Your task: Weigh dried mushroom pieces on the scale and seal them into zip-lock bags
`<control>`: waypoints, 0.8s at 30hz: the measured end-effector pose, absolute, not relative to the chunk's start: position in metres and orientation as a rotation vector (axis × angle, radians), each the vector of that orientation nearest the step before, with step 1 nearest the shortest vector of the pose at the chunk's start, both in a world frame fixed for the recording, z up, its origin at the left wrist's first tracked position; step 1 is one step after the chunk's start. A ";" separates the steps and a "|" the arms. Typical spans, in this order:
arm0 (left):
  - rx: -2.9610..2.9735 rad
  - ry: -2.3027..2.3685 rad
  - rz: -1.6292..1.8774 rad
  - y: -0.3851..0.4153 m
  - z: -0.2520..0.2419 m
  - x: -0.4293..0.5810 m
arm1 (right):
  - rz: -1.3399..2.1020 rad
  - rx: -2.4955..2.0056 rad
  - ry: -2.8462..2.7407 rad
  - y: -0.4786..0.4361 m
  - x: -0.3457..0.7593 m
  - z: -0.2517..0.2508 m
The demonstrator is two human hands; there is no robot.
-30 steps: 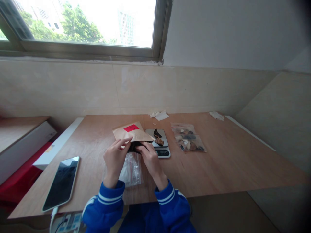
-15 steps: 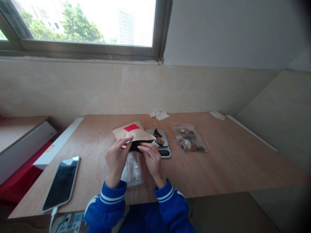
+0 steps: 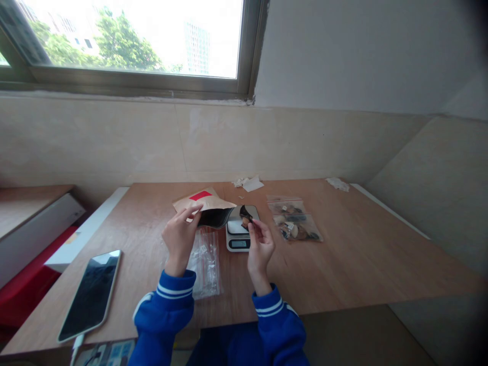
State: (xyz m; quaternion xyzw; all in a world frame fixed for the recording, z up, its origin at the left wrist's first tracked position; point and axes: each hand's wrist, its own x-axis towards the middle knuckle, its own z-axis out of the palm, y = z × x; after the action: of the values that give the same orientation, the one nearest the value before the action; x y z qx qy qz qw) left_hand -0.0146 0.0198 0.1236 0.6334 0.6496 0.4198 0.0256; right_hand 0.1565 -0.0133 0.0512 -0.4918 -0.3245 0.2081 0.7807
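Left hand (image 3: 180,236): thumb and fingers pinching the near left edge of the paper bag (image 3: 214,202). Bag is just ahead of that hand, tilted, mouth gaping towards the person, dark lining showing; red label (image 3: 200,194) on top, beyond the fingertips. Right hand (image 3: 261,248): off the bag, thumb and finger tips together, pinching a small dark piece (image 3: 250,220) over the right side of the scale (image 3: 234,223). Its outline runs into the stuff behind it, so can't tell exactly where it ends or whether it touches the plate. Brown piece (image 3: 245,222) on the plate, just left of the right fingertips. Scale sits between the hands, display (image 3: 239,244) lit, digits unreadable. Clear plastic bags (image 3: 208,269) lie flat on the table (image 3: 343,264), right of the left wrist. Filled zip bags (image 3: 301,229) lie to the right of the right hand. Phone (image 3: 90,295), cable (image 3: 77,346) plugged in, well left of the left hand. Paper scraps (image 3: 252,184) far beyond the right hand, by the wall.
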 end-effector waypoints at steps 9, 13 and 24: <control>1.962 2.037 1.354 0.023 0.126 -0.024 | 0.388 -1.213 -1.293 0.033 0.191 0.033; 1.970 2.030 1.346 0.021 0.124 -0.026 | 0.320 -1.239 -1.357 0.037 0.196 0.038; 1.997 1.999 1.328 0.018 0.125 -0.024 | 0.007 -1.459 -1.627 0.043 0.208 0.039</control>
State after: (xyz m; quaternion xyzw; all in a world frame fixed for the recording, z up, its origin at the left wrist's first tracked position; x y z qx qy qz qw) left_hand -0.0244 0.0180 0.1248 0.6396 0.6403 0.4253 0.0095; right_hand 0.2075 0.0427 0.0388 -0.5928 -0.6610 0.0028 0.4600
